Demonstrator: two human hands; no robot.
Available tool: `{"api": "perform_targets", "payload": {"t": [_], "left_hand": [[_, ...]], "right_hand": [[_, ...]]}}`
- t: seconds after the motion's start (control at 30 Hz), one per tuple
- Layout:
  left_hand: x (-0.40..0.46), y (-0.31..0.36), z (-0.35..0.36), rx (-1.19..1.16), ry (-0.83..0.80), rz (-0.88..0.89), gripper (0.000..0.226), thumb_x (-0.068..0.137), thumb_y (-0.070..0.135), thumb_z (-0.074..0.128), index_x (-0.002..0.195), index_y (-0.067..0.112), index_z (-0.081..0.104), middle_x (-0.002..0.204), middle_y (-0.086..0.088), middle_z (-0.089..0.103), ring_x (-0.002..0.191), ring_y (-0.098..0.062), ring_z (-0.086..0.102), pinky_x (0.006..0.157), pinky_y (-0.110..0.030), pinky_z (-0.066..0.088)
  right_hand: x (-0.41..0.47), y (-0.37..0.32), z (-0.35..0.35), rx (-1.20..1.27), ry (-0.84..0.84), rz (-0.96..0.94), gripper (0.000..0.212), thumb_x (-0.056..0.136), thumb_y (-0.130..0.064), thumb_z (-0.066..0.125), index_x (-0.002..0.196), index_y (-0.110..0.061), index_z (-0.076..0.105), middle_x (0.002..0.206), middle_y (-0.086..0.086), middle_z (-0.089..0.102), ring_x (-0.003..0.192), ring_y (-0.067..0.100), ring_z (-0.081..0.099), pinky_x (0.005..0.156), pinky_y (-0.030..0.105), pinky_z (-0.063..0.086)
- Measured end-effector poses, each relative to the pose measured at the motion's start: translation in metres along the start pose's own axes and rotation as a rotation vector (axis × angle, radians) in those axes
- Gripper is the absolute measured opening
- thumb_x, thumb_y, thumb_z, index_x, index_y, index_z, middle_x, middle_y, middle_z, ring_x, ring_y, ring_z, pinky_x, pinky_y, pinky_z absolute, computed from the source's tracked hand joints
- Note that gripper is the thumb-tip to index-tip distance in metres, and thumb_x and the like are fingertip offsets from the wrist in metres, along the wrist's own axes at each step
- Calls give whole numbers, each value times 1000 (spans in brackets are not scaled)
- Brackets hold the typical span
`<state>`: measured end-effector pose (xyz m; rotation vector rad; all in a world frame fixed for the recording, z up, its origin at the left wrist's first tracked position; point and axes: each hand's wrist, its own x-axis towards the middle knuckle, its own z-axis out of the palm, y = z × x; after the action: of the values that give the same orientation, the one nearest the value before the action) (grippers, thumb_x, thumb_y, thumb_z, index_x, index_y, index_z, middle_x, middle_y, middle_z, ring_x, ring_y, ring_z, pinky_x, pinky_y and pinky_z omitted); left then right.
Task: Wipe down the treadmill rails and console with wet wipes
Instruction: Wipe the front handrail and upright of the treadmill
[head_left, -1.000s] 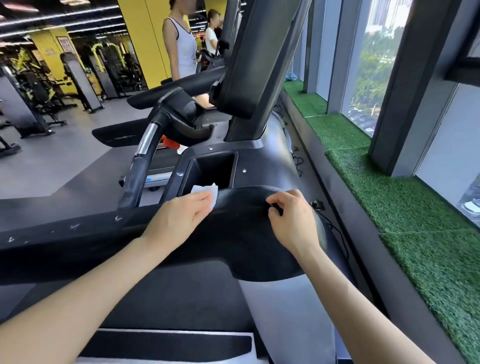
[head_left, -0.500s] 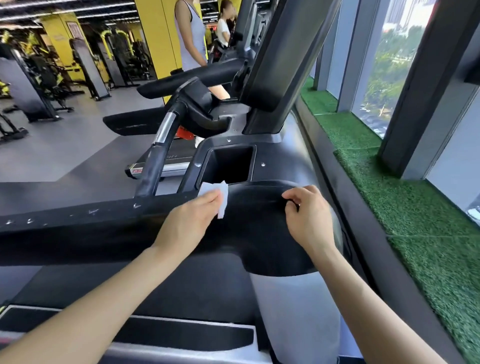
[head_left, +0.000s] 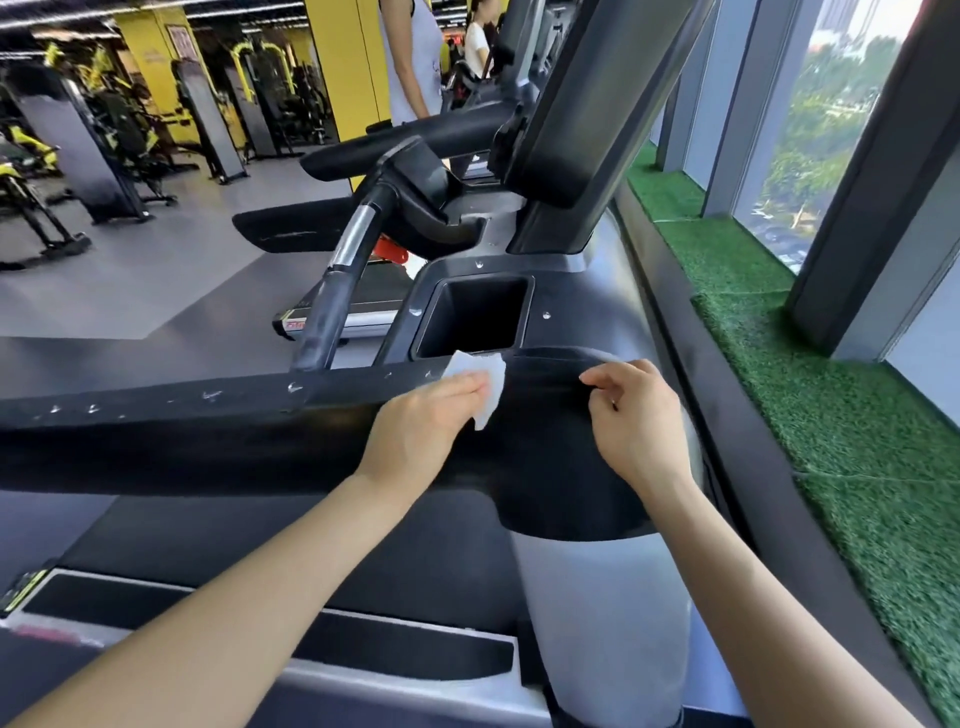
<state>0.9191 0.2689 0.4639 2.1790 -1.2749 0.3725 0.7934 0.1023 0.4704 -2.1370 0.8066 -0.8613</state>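
A black treadmill rail (head_left: 156, 421) runs from the left edge to a rounded black end piece (head_left: 550, 467) in the middle. My left hand (head_left: 421, 431) presses a white wet wipe (head_left: 485, 384) onto the rail's top, just below a square cup pocket (head_left: 475, 317) in the console (head_left: 571, 306). The wipe's lower corner hangs free past my fingertips. My right hand (head_left: 636, 415) rests on the end piece's upper edge with its fingers curled over the rim. A slanted handlebar with a silver band (head_left: 353, 241) rises behind the rail.
The grey console post (head_left: 608, 613) stands below the end piece. Artificial grass (head_left: 841, 415) lines the window ledge on the right. A person (head_left: 410, 62) stands by another treadmill (head_left: 395, 140) behind. Gym machines (head_left: 88, 145) fill the far left.
The view has tilted slightly, shifting the scene right and down. My left hand has slid the wipe a little along the rail top, and more of the wipe now shows. My right hand keeps its place.
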Motion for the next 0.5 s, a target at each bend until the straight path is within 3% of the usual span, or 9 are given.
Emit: {"api": "perform_targets", "payload": {"t": [0.1,0.17,0.3,0.4,0.5], "left_hand": [[5,2,2,178,11,68,9,79,7,60,83,7,68,87,-4,67,70,-26,64,58,-42,55],[22,26,13,182,-55,37,14,80,1,62,92,8,66,93,-7,66,77,-32,63,62,-45,53],[50,48,29,150,-121,39,13,90,12,54,99,17,62,93,-1,64,81,-28,58,64,-39,47],[39,25,9,147,-120,46,24,91,13,56,111,23,63,96,2,69,85,-27,62,68,-40,51],[14,-14,-27,184,-97,-83,17,88,17,62,103,24,68,96,0,71,87,-30,63,67,-35,49]], "right_hand": [[0,-2,0,2,-11,-5,29,88,-3,47,102,-15,69,110,-1,58,97,17,59,81,26,43],[0,-5,3,-10,-21,-41,29,87,-2,47,103,-13,69,111,0,58,100,18,59,82,26,44],[1,-8,4,-44,-43,-83,30,87,-2,47,102,-14,70,110,0,58,100,18,58,77,23,40],[4,-10,6,-50,-42,-75,27,89,-5,48,103,-16,69,110,-2,58,99,18,59,79,27,44],[4,-16,12,-49,-45,-94,27,89,-5,49,103,-14,69,110,-1,59,100,19,59,82,27,44]]}}
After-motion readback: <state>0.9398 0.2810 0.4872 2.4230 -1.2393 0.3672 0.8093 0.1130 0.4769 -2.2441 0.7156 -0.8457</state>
